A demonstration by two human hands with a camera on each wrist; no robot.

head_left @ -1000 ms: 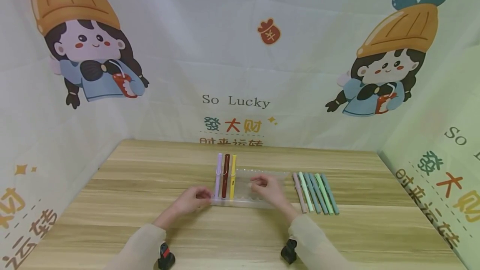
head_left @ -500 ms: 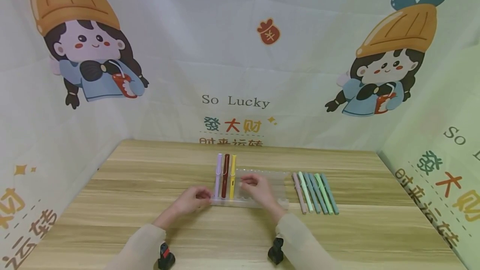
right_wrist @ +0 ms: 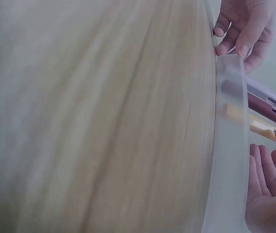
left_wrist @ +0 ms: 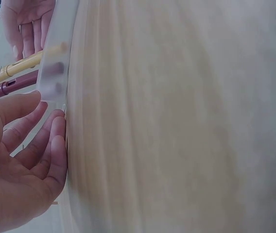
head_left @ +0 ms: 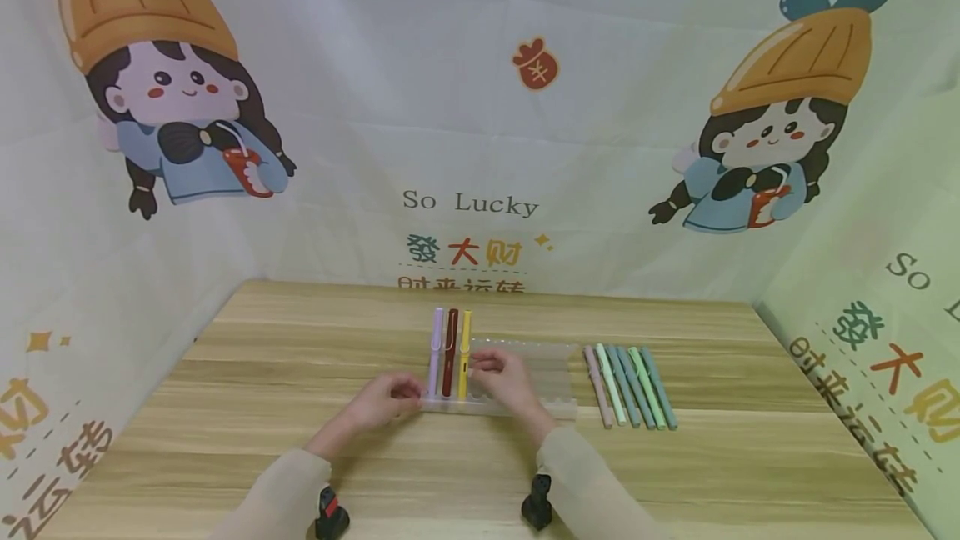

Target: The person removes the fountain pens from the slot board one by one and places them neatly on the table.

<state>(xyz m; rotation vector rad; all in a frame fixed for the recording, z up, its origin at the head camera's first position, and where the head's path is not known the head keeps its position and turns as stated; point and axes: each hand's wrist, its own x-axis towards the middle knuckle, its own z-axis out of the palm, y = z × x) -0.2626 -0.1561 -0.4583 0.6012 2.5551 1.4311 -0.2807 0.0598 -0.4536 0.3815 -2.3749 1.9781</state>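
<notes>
A clear pen tray [head_left: 517, 409] holds lilac [head_left: 436, 348], dark red [head_left: 451, 352] and yellow [head_left: 465, 348] pens side by side at its left end. My left hand [head_left: 384, 400] grips the tray's left end; in the left wrist view this hand [left_wrist: 26, 160] has its thumb on the corner. Over the tray, my right hand [head_left: 510, 382] reaches the right side of the yellow pen with its fingertips. In the right wrist view, the thumb of the right hand [right_wrist: 271, 199] touches the yellow pen [right_wrist: 260, 125], while the other fingers are extended and loose.
Right of the tray, several pens lie in a slanted row on the wooden table [head_left: 360, 490]: a pinkish one [head_left: 597, 386], light green ones and blue-grey ones. A printed cloth [head_left: 450, 107] hangs behind and beside the table.
My right hand has moved left across the tray, up to the yellow pen. The left hand, the tray and the pens have stayed where they were.
</notes>
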